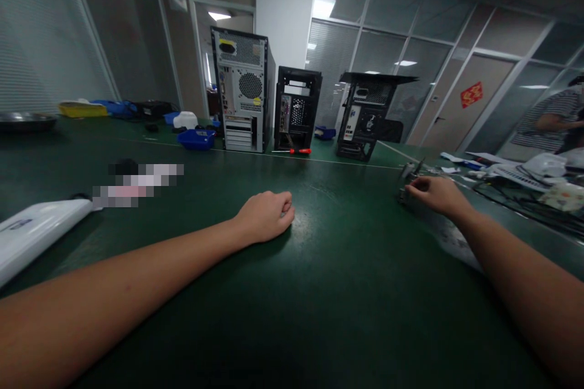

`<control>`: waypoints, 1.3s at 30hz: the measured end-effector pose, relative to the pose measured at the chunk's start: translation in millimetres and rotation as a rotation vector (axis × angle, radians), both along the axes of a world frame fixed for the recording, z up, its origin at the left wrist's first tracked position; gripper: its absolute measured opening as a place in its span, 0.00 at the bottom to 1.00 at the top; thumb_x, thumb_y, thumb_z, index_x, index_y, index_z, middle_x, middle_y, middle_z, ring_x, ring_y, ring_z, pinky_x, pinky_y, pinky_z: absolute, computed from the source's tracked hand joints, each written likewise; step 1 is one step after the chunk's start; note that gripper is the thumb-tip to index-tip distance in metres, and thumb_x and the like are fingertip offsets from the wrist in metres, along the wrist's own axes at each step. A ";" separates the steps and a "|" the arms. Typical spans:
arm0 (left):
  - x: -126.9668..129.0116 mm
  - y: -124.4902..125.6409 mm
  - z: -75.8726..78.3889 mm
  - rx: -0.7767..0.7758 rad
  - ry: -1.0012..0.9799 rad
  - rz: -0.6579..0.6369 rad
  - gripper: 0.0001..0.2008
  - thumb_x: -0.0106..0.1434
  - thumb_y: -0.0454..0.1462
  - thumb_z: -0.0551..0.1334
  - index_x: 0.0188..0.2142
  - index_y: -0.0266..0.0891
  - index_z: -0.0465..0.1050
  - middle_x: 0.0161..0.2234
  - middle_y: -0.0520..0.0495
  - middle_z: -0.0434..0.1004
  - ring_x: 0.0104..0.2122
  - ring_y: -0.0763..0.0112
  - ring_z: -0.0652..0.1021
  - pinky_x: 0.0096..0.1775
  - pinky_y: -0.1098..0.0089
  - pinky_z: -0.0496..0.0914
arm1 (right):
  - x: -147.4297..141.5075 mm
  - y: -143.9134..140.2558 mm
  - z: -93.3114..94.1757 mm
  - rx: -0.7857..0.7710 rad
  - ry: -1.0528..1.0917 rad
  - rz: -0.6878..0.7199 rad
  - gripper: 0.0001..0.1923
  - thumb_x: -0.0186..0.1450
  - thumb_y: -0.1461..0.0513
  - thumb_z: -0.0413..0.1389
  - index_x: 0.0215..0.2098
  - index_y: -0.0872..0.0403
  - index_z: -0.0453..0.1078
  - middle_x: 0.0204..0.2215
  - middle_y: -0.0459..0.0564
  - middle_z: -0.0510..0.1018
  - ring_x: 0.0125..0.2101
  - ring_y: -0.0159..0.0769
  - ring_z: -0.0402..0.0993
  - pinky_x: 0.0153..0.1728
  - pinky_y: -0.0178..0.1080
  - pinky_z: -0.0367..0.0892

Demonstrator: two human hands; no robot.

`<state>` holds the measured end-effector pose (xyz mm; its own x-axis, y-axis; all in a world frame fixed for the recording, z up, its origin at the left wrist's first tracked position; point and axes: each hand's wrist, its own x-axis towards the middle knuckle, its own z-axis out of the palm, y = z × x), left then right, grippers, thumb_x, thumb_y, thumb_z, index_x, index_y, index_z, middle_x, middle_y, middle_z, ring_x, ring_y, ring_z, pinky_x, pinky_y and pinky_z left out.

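My left hand rests on the green table in a loose fist. Its thumb and fingertips are pressed together, and whatever they may hold is hidden. Farther right, my right hand reaches out with thumb and fingers pinched at a small grey metal part. That part stands at the table's right side; its exact kind is too blurred to tell. Beyond my hands, a red-handled screwdriver lies in front of a small black computer case.
A tall computer case and a black case with an overhanging panel stand at the back. Blue trays and a yellow tray sit left. A white object lies near left. Cables clutter the right; a person stands beyond.
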<state>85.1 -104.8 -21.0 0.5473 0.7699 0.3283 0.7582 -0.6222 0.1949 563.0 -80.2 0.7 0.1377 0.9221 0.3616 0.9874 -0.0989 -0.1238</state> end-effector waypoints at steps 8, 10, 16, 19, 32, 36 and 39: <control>-12.9 16.4 5.3 0.055 0.197 0.238 0.22 0.66 0.47 0.49 0.31 0.38 0.78 0.30 0.40 0.78 0.30 0.59 0.77 0.33 0.63 0.69 | -8.1 1.7 0.1 0.002 -0.026 0.023 0.17 0.63 0.52 0.56 0.44 0.53 0.77 0.38 0.56 0.81 0.35 0.42 0.74 0.37 0.41 0.61; -15.8 22.3 3.2 -0.005 0.218 0.295 0.24 0.65 0.49 0.49 0.31 0.38 0.79 0.31 0.38 0.79 0.31 0.56 0.78 0.34 0.61 0.70 | -8.5 2.3 -0.2 -0.009 -0.025 0.037 0.16 0.64 0.53 0.56 0.43 0.53 0.77 0.38 0.55 0.81 0.34 0.42 0.74 0.38 0.41 0.61; -24.4 34.4 5.4 -0.103 0.262 0.159 0.25 0.65 0.52 0.49 0.34 0.40 0.81 0.32 0.39 0.80 0.32 0.59 0.78 0.38 0.62 0.72 | -4.9 2.5 -1.1 0.027 -0.002 0.001 0.16 0.64 0.53 0.55 0.43 0.53 0.76 0.38 0.55 0.81 0.35 0.42 0.75 0.36 0.40 0.61; -33.4 44.6 8.6 -0.092 0.277 0.280 0.25 0.64 0.52 0.51 0.36 0.39 0.81 0.34 0.37 0.80 0.35 0.56 0.79 0.39 0.60 0.72 | -3.2 1.6 -0.9 0.036 0.006 -0.014 0.15 0.63 0.53 0.56 0.42 0.52 0.76 0.36 0.54 0.81 0.34 0.42 0.75 0.35 0.40 0.61; -44.2 56.2 2.2 -0.094 0.287 0.388 0.28 0.66 0.51 0.46 0.38 0.36 0.80 0.39 0.33 0.80 0.38 0.52 0.79 0.40 0.57 0.73 | -0.2 1.8 -1.5 0.064 0.003 -0.059 0.17 0.61 0.50 0.56 0.40 0.52 0.77 0.33 0.54 0.81 0.33 0.43 0.75 0.34 0.41 0.61; -44.9 56.9 1.6 -0.088 0.290 0.383 0.28 0.66 0.51 0.46 0.39 0.36 0.80 0.39 0.33 0.80 0.38 0.53 0.79 0.41 0.58 0.73 | -0.4 2.9 -1.9 0.037 -0.007 -0.034 0.16 0.61 0.53 0.56 0.41 0.52 0.77 0.36 0.54 0.82 0.35 0.43 0.75 0.36 0.41 0.62; -45.2 57.2 1.5 -0.092 0.288 0.378 0.28 0.67 0.51 0.46 0.39 0.36 0.80 0.38 0.34 0.80 0.38 0.54 0.79 0.41 0.59 0.73 | 0.9 4.8 -3.0 0.028 -0.012 -0.023 0.16 0.62 0.53 0.55 0.42 0.52 0.77 0.38 0.53 0.82 0.36 0.43 0.76 0.38 0.40 0.63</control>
